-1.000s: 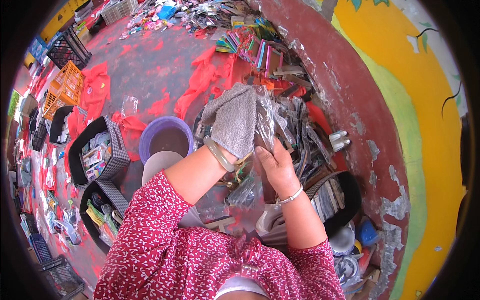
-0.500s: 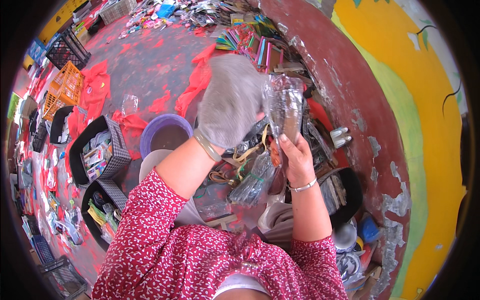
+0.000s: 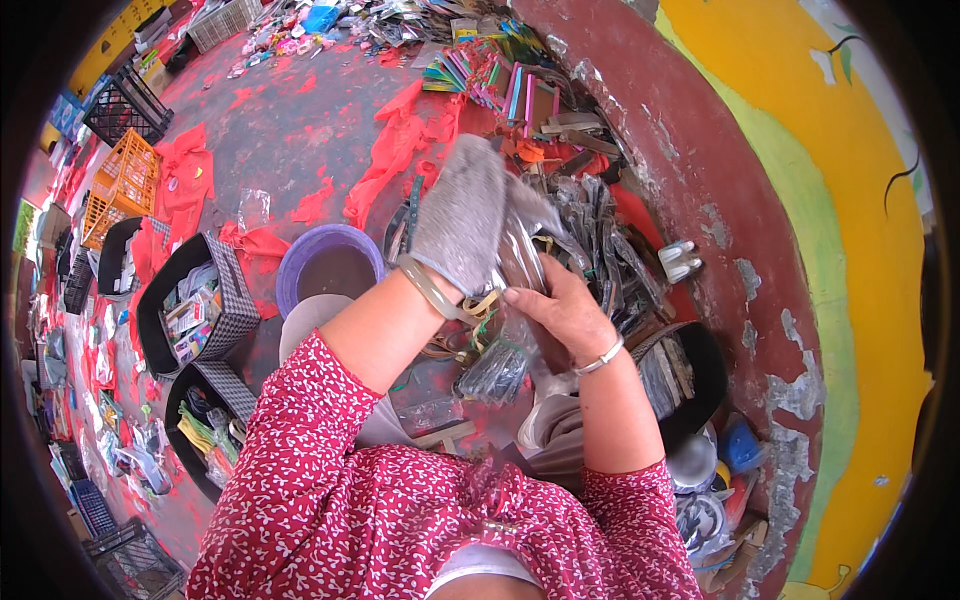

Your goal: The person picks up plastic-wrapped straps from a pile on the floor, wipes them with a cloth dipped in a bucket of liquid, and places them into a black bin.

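A clear, shiny plastic packet (image 3: pixel 520 256) with something brownish inside is held between both hands above the pile. My left hand (image 3: pixel 462 212), in a grey cloth glove, closes over its upper part, covering much of it. My bare right hand (image 3: pixel 568 312) pinches the lower end between thumb and fingers. Under the hands lie a plastic-wrapped bundle (image 3: pixel 495 372), a loop of tan band (image 3: pixel 482 306) and a heap of dark plastic-wrapped pieces (image 3: pixel 610 245). What exactly the packet contains cannot be made out.
A purple bucket (image 3: pixel 290 270) stands left of my knee. Checked bins (image 3: pixel 232 290) with packaged goods and an orange crate (image 3: pixel 122 185) line the left. A black bin (image 3: pixel 705 375) sits by my right forearm, near the peeling red wall (image 3: pixel 690 150). Colourful sticks (image 3: pixel 515 95) lie ahead.
The packet has come lower and to the left, and my right hand has shifted with it. My gloved left hand has moved from beside the packet onto its upper part.
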Demonstrator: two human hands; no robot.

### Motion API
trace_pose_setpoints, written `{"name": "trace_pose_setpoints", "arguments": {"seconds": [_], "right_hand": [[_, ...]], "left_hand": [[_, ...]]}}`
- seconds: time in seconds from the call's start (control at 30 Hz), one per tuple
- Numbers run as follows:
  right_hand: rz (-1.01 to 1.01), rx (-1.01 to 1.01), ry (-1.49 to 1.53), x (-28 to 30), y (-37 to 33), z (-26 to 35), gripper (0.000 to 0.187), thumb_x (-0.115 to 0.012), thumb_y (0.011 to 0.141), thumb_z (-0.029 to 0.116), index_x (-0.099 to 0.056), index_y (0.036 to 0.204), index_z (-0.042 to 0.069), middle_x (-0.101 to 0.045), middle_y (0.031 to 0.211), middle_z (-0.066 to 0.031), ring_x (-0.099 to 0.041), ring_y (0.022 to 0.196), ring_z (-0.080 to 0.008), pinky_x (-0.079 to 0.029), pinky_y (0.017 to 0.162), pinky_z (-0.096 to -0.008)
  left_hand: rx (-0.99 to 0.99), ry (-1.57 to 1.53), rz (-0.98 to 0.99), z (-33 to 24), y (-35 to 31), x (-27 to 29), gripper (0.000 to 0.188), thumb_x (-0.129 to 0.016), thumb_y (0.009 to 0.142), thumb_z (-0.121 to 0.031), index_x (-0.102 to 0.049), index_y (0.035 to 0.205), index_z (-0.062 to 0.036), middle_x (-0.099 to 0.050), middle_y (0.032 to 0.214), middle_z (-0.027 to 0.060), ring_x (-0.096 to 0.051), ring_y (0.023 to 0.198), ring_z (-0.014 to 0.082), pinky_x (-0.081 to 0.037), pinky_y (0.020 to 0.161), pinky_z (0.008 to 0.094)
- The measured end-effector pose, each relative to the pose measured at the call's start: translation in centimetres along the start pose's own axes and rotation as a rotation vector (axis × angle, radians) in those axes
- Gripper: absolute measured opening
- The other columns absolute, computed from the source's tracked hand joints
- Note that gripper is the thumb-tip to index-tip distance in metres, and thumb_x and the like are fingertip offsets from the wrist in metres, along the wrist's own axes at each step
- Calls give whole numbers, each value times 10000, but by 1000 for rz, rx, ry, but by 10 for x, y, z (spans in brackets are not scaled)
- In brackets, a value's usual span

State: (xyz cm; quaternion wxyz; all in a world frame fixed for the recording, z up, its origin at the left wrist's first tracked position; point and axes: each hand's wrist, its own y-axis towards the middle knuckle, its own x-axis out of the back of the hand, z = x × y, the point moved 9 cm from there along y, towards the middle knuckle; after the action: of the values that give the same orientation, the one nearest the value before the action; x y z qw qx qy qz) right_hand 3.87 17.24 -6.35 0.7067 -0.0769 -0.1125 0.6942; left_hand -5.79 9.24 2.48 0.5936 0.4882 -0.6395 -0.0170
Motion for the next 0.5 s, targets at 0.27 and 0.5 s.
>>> {"name": "trace_pose_setpoints", "arguments": {"seconds": [0.27,0.5], "right_hand": [[78,-15,238,45,-26,18,676,-704,696,82,-372,1272,-41,-571,1054,-78,-567,872,-123,-449,788,-248],[0,-74,49,53,-28,9,500,-710,687,20,-514,1141,-56,-600,940,-37,-560,807,-87,-448,723,-212]], "left_hand": [[305,-412,12,66,11,8,184,-514,757,-114,-576,848,34,-564,937,201,-530,947,314,-436,803,350],[337,-577,3,69,14,6,191,-513,762,-119,-575,864,30,-565,942,196,-530,947,313,-435,807,353]]}}
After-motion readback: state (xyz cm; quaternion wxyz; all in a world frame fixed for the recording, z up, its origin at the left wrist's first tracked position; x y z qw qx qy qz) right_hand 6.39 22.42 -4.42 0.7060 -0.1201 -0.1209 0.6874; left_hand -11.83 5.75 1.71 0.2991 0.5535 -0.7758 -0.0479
